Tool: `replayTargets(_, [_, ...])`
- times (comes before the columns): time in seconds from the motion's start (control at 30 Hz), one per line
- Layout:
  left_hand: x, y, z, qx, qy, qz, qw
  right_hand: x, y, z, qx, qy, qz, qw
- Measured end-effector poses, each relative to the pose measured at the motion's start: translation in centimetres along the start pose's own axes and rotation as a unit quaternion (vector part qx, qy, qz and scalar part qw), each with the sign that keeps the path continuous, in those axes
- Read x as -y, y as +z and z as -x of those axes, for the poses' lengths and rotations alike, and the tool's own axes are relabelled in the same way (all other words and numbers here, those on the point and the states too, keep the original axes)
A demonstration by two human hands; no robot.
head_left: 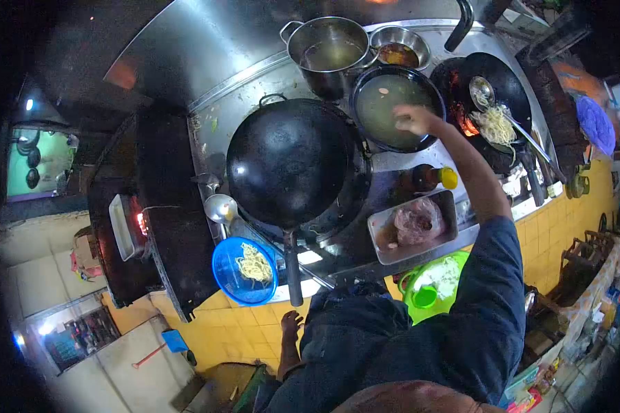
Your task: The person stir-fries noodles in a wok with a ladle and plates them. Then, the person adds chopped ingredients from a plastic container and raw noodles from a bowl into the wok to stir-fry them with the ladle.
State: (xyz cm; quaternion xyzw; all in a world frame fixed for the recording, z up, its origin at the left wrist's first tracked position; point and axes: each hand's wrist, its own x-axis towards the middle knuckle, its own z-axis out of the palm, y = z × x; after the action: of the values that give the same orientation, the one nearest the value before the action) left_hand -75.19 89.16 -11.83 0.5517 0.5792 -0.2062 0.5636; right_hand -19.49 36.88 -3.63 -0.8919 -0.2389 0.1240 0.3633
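My right hand [416,120] is over a dark round pan [430,88] of cloudy liquid, its fingers loosely bent and apart, with nothing visible in them. A small pale piece [383,90] shows in the liquid. Down at my side hangs my left hand [291,323], fingers slightly curled and apart, holding nothing. Nearest to it are the handle of a large black wok [289,162] and a blue plastic basket [220,272] with noodles [254,265] inside. On the right, a ladle [481,91] and noodles [495,126] sit in another wok [506,76].
Flames [469,128] burn by the right wok. A steel pot [327,45] and a bowl of brown liquid [398,55] stand behind. A yellow-capped bottle [427,178], a metal tray [393,256] with a bagged item and a green basin [455,265] are near my right arm.
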Motion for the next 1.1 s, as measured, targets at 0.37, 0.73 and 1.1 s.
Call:
replayTargets(0.37, [3.7,-1.8,0.6,-0.012,-0.005,-0.024,1.0,-5.2,5.1,-2.8,0.189,0.119,0.355,0.908])
replayTargets(0.73, [2.6,-1.8,1.2,0.036,0.032,0.055,0.997,-3.4,4.0,-2.7,0.027,0.203,0.209,0.956])
replayTargets(1.1, [9.9,-3.9,-3.7,0.019,0.037,0.023,0.999,-1.3,3.3,-2.0,0.096,0.07,0.31,0.943])
